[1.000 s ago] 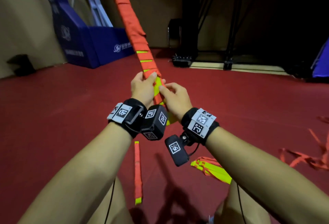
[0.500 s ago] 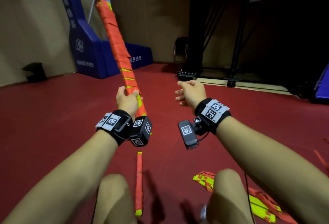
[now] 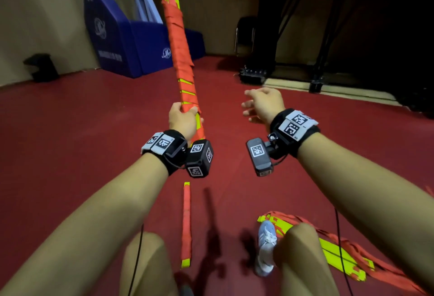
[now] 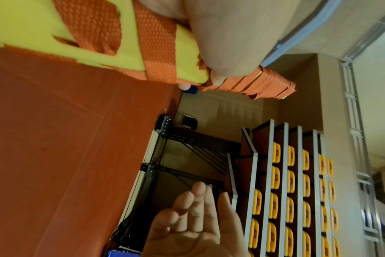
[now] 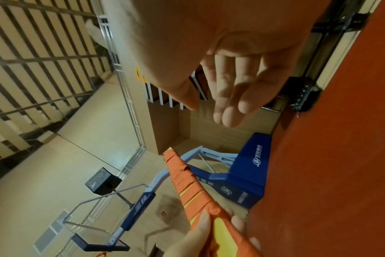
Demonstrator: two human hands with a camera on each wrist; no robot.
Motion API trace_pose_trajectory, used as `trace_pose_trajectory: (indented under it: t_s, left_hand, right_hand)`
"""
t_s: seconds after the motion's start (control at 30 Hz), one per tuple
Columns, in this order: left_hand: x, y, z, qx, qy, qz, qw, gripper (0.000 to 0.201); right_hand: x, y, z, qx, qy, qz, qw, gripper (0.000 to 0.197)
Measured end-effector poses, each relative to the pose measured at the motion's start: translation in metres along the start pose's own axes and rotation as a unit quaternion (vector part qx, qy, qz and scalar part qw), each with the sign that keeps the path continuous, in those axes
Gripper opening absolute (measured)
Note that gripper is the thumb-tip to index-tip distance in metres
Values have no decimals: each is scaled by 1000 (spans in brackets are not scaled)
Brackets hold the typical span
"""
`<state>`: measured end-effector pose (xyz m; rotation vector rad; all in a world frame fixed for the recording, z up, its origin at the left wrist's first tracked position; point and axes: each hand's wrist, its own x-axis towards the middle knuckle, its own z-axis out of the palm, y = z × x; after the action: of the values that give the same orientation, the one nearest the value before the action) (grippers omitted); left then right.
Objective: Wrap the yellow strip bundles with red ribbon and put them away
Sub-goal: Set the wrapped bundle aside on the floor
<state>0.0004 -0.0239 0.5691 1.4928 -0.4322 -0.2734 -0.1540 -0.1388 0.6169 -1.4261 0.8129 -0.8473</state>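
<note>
Only illegible white lettering on the blue base (image 3: 141, 44).

Dim indoor light, wide-angle distortion, slight blur

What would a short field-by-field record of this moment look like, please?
left grip: hand holds the held bundle near its lower end
right grip: hand open, empty, apart from the bundle
held bundle: tilted up and away; red ribbon covers the top, yellow gaps lower down
floor bundle: wrapped, lying on the red floor between the knees
loose strips: yellow strips and red ribbon heaped by the right knee
</note>
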Motion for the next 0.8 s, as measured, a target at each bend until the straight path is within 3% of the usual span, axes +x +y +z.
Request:
trace_pose_trajectory:
  t_s: [0.27, 0.5, 0.67, 0.8]
  left_hand:
    - [65, -161, -11, 38, -25, -146, 988, 14]
    - [102, -312, -20, 88, -66, -278, 954, 7]
    - [107, -408, -27, 58, -71, -344, 934, 15]
    - [98, -491, -39, 50, -107, -405, 907, 22]
  right_hand:
    - [77, 150, 85, -68, -110, 153, 980, 10]
    - [116, 321, 147, -147, -166, 275, 936, 10]
    - [127, 411, 166, -94, -191, 385, 898, 20]
    - [124, 483, 175, -110, -200, 463, 856, 24]
